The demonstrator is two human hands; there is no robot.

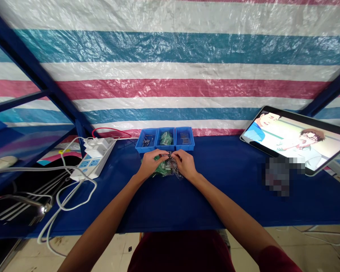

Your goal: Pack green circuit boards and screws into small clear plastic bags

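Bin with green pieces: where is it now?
In the head view, the bin stands near centre, beyond the left hand and right hand, between two other bins.

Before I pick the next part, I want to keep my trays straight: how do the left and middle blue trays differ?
The left tray holds slim, silvery pieces lying loosely scattered; the middle tray holds a denser heap of green pieces.
The left tray stands at the row's end; the middle tray sits between two others.
Both are blue, open-topped and on the blue table.
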